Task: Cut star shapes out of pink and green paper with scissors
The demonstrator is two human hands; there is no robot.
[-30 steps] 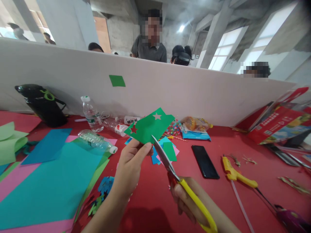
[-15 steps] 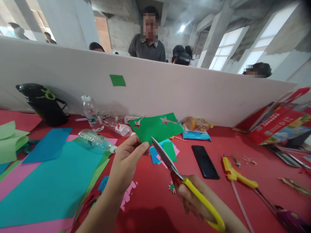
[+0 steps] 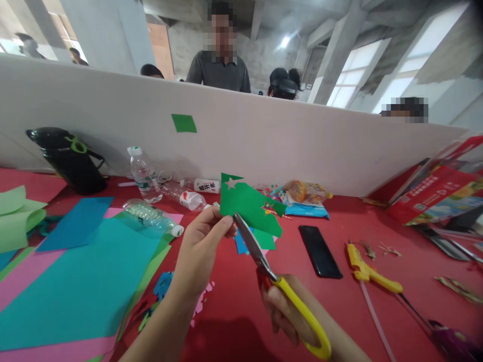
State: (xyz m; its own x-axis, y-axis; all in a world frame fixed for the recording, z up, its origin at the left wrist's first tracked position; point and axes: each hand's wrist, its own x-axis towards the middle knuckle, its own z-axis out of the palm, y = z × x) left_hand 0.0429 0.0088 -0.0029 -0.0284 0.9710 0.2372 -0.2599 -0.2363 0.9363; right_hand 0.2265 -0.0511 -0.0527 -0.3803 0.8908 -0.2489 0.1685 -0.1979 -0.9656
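Between thumb and fingers, my left hand point(image 3: 206, 241) pinches the lower left corner of a green sheet of paper point(image 3: 247, 206). Two star-shaped holes are cut in it, one near its upper left corner and one by the right edge. My right hand point(image 3: 287, 306) is closed round the yellow handle of a pair of scissors point(image 3: 260, 259). Their blades look closed or nearly so, with the tips beside my left thumb at the paper's lower edge. Whether the tips touch the paper I cannot tell. Behind the sheet lie small green and blue paper pieces point(image 3: 266, 240).
On the red table lie a phone point(image 3: 320, 251), a yellow glue gun point(image 3: 368, 271) and large coloured sheets point(image 3: 83, 281). Plastic bottles point(image 3: 145, 176), a black flask point(image 3: 68, 161) and snack packets point(image 3: 307, 201) stand or lie before a white partition point(image 3: 264, 136). People are beyond it.
The green sheet has turned clockwise in my left hand, its right side now lower. The scissors and my right hand have shifted slightly left. Star-shaped bits behind the sheet have come into view.
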